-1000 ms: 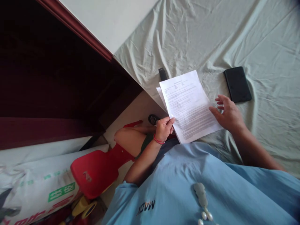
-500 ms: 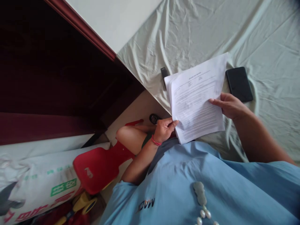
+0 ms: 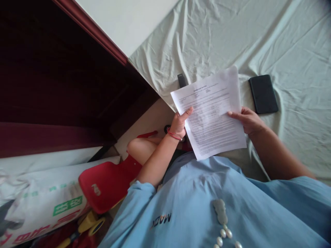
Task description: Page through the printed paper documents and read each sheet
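Note:
Printed sheets of paper (image 3: 209, 120), covered in lines of small text under a heading, are held up between my two hands over the edge of the bed. My left hand (image 3: 180, 122), with a red string bracelet at the wrist, grips the left edge with the thumb on top. On the right edge, my right hand (image 3: 247, 119) pinches the sheets, thumb across the printed face and fingers hidden behind. A black phone-like case (image 3: 263, 94) lies just right of the right hand. Part of a small black object (image 3: 181, 80) shows behind the top left of the paper.
A pale green sheet (image 3: 219, 38) with wrinkles covers the bed. To the left are dark reddish wooden furniture (image 3: 64, 79), a red chair (image 3: 106, 186), a white printed sack (image 3: 51, 193) and a yellow-handled item (image 3: 88, 222).
My left hand has slid up along the left edge of the paper. The papers have shifted left and lie flatter and squarer, their left edges no longer fanned. My right hand has moved slightly left.

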A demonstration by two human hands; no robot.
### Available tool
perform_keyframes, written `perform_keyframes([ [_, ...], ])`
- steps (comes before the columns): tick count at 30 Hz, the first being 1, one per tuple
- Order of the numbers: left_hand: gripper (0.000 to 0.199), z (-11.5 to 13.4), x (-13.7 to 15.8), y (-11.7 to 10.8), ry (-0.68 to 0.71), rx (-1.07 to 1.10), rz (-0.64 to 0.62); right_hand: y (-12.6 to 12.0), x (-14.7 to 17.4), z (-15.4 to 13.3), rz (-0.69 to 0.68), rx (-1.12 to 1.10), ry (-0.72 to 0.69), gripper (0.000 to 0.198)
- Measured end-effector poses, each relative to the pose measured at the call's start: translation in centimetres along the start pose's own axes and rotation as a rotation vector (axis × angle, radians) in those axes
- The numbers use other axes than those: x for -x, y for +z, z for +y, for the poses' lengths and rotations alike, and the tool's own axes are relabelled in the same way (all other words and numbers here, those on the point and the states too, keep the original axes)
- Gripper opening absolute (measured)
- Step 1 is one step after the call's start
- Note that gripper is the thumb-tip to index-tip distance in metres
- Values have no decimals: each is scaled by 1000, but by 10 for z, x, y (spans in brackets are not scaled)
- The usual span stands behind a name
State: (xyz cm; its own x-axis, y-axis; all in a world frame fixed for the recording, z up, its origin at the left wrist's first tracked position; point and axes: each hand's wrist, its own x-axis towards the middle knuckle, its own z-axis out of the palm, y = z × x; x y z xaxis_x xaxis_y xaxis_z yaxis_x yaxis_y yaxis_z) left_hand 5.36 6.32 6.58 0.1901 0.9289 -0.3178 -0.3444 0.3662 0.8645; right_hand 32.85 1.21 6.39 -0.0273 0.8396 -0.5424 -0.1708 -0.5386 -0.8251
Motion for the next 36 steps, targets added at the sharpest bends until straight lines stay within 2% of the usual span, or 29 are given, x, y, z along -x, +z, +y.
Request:
perform_keyframes([
  [6,54,-7,-12,2,-12,4,-64,4,4,9,13,-29,17,56],
  [10,56,-11,-25,-6,12,-73,-54,1,0,18,-29,80,2,57],
  [12,59,-12,-28,-10,26,-116,-61,-3,-4,14,46,291,-136,56],
  [15,63,-14,-27,-11,3,-150,-113,-2,-8,-10,409,700,-548,55],
  [16,64,-14,-25,-10,-16,-153,-135,2,-9,-21,472,799,-676,57],
  [17,65,-15,-24,-8,-36,-155,-157,9,-9,-34,479,884,-778,55],
  [19,68,-15,-21,-4,-60,-157,-191,28,-9,-58,375,1028,-930,49],
  [23,68,-17,-18,3,-41,-144,-210,67,-19,-85,117,1181,-1097,50],
  [27,63,-17,-16,5,-40,-121,-208,84,-32,-82,-32,1228,-1114,48],
  [31,62,-20,-12,7,-20,-113,-190,89,-30,-74,-10,1258,-1084,44],
  [36,61,-28,-10,10,75,-141,-166,93,-17,-82,1,1379,-896,37],
])
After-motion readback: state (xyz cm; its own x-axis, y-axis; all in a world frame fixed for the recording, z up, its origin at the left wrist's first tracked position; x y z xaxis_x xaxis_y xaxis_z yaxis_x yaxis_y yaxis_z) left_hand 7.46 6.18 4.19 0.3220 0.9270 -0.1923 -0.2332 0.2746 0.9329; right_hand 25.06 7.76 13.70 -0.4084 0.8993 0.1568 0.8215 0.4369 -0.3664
